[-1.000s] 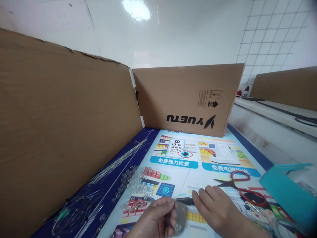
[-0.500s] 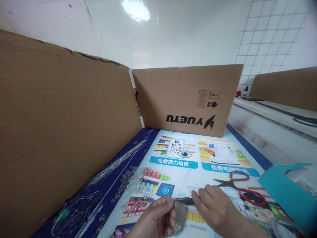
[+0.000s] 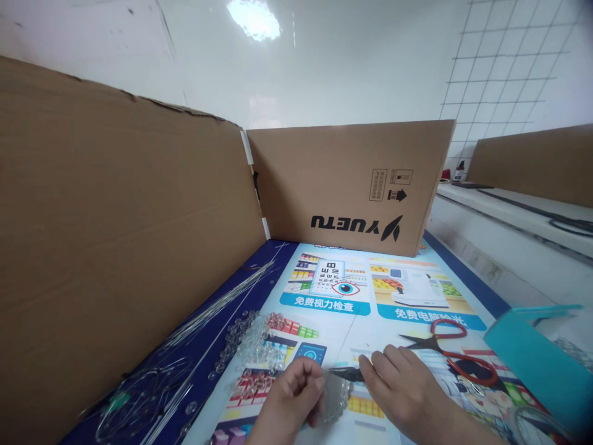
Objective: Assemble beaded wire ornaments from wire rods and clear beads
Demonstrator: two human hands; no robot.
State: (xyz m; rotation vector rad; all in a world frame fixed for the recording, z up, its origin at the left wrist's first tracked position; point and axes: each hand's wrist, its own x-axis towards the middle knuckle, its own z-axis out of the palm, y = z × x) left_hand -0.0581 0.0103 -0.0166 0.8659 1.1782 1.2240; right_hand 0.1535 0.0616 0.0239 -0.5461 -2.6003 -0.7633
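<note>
My left hand (image 3: 291, 398) pinches a small grey piece edged with clear beads (image 3: 336, 398) at the bottom middle of the printed mat. My right hand (image 3: 405, 392) lies just to its right, fingers closed on a thin dark tool (image 3: 345, 372) whose tip points at the beaded piece. A heap of clear beads (image 3: 252, 346) lies on the mat left of my left hand. Thin wires (image 3: 217, 303) run along the dark blue edge beside them.
Red-handled scissors (image 3: 451, 352) lie right of my right hand. A teal box (image 3: 532, 355) stands at the right edge. Cardboard walls (image 3: 115, 247) rise on the left and at the back (image 3: 343, 185). A coil of wire with a green tag (image 3: 123, 402) lies bottom left.
My left hand has lifted a little and turned the beaded piece toward the tool tip. My right hand has hardly moved.
</note>
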